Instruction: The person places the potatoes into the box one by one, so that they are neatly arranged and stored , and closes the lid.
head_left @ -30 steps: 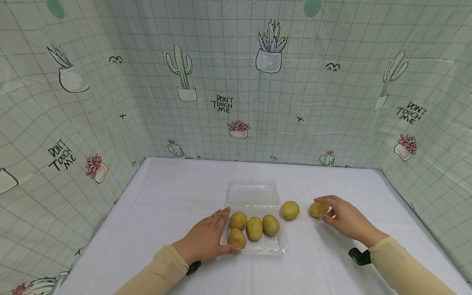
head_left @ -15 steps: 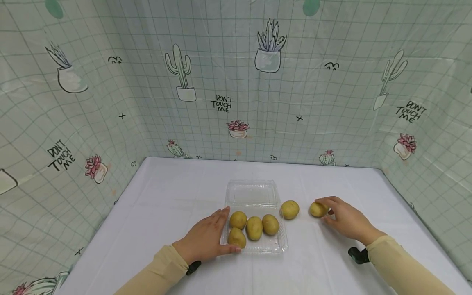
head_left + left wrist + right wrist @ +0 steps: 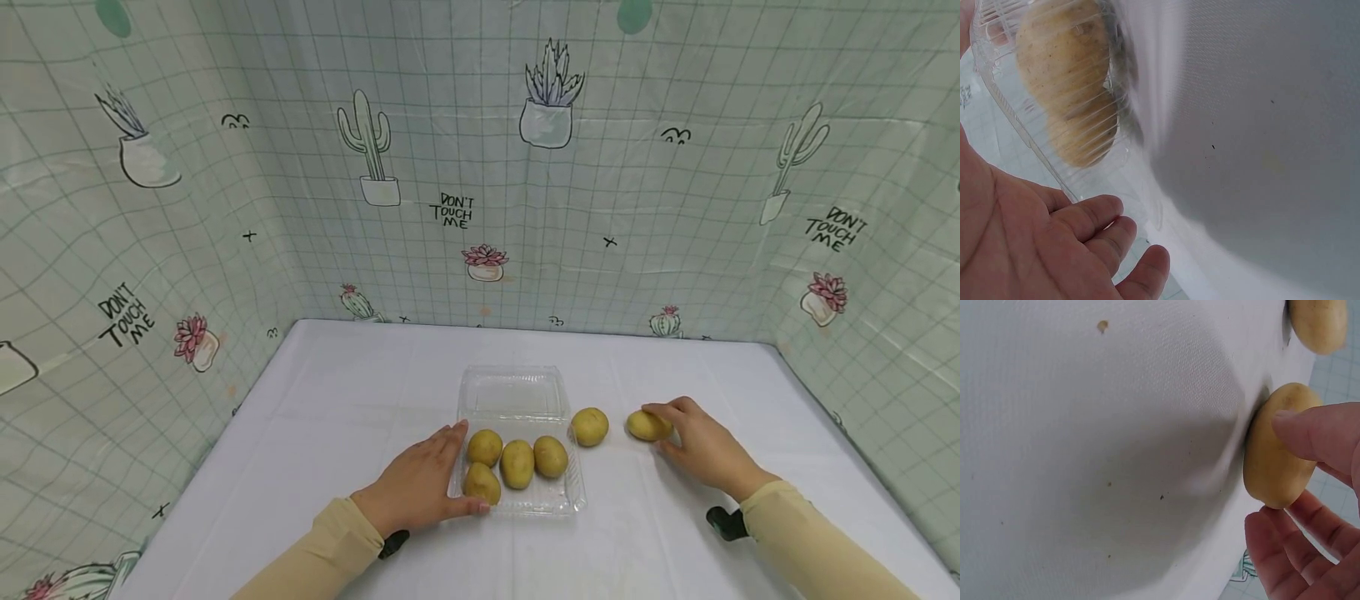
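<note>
My left hand (image 3: 420, 483) rests at the left side of a clear plastic clamshell container (image 3: 536, 502), index finger along its edge and thumb at the front left corner. Inside that container lie several yellow potatoes (image 3: 517, 464); through its ribbed wall the left wrist view shows two potatoes (image 3: 1066, 56). On the right, my right hand (image 3: 708, 450) holds a potato (image 3: 647, 426) on the table. The right wrist view has the thumb on one side of this potato (image 3: 1279, 447) and fingertips at its end. Another loose potato (image 3: 590, 427) sits by the container's right wall.
The container's lid (image 3: 513, 392) is folded back behind the base. Under everything is a white-covered table (image 3: 360, 375). Hanging grid-and-cactus cloth (image 3: 480, 167) encloses the back and both sides. Small specks (image 3: 1102, 325) dot the table cover.
My right hand has shifted slightly and its thumb and fingers have come in on the potato, which has turned a little. The left hand and container stay in place.
</note>
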The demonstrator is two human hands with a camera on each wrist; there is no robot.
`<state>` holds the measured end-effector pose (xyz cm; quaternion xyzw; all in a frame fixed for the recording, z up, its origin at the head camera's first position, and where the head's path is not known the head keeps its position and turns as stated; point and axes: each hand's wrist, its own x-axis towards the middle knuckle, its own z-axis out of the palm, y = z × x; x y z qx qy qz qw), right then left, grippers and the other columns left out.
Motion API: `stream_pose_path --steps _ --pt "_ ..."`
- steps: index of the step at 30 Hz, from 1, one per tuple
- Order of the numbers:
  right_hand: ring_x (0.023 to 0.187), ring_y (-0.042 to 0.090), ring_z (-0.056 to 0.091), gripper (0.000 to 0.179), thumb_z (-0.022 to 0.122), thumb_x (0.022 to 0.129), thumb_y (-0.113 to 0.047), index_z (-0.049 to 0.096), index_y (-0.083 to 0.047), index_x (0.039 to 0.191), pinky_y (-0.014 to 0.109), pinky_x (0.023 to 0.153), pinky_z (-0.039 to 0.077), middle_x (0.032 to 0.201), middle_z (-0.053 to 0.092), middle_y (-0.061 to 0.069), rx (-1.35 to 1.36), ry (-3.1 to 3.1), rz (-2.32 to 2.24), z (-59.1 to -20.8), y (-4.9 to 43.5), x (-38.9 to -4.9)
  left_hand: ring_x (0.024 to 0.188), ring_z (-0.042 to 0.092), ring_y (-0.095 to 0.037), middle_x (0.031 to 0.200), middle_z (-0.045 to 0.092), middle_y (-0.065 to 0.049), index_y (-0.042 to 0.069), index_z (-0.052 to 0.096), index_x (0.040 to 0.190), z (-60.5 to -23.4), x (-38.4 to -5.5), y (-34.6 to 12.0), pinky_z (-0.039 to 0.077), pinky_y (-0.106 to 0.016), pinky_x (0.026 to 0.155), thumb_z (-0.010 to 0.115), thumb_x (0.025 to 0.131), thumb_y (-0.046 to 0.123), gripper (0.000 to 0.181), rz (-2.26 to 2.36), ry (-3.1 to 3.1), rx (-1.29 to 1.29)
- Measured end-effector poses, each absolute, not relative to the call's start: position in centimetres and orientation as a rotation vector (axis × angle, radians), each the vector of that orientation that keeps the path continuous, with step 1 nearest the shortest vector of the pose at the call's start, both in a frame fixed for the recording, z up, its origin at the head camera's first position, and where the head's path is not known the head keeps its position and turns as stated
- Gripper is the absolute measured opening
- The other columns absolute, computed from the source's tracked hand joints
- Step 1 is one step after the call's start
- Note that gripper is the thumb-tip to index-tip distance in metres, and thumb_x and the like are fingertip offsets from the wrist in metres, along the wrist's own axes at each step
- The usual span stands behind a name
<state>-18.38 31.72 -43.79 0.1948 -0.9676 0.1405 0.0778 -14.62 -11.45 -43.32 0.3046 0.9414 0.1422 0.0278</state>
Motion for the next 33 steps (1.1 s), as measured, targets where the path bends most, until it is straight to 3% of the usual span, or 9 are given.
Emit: stream_pose_path --steps 12,21,28,33 --pt "0.087 0.022 0.061 0.060 0.080 0.085 -0.012 0.055 -0.005 0.139 0.046 0.075 0.053 0.115 0.064 0.019 0.580 -2.983 0.497 -43.4 31.1 -18.2 0.142 0.035 -0.034 0.157 0.033 -0.019 -0.006 0.027 0.154 -43.3 -14.7 -11.3 0.034 -0.046 0.112 0.055 0.086 0.075 0.110 0.458 2.890 0.924" --pt "0.110 0.033 0.061 0.058 0.075 0.090 -0.014 0.053 -0.005 0.142 0.054 0.091 0.049 0.128 0.062 0.020 0.689 -2.994 0.557 -43.2 30.9 -18.5 0.142 0.035 -0.035 0.157 0.033 -0.019 -0.006 0.027 0.154 -43.0 -14.6 -11.3 0.034 -0.046 0.112 0.054 0.085 0.077 0.111 0.452 2.884 0.919" --pt "0.084 0.017 0.055 0.058 0.074 0.091 -0.018 0.052 -0.005 0.143 0.036 0.072 0.050 0.123 0.062 0.014 0.646 -3.082 0.723 -42.9 30.6 -18.8 0.141 0.036 -0.035 0.156 0.033 -0.020 -0.006 0.027 0.153 -43.0 -14.6 -11.3 0.034 -0.047 0.112 0.054 0.086 0.076 0.110 0.446 2.885 0.930" --pt "0.080 0.015 0.050 0.058 0.074 0.091 -0.017 0.052 -0.006 0.144 0.031 0.068 0.046 0.124 0.061 0.013 0.616 -3.105 0.789 -43.0 30.5 -18.8 0.142 0.035 -0.034 0.157 0.032 -0.019 -0.006 0.026 0.154 -43.1 -14.6 -11.3 0.034 -0.046 0.112 0.053 0.086 0.076 0.110 0.442 2.883 0.921"
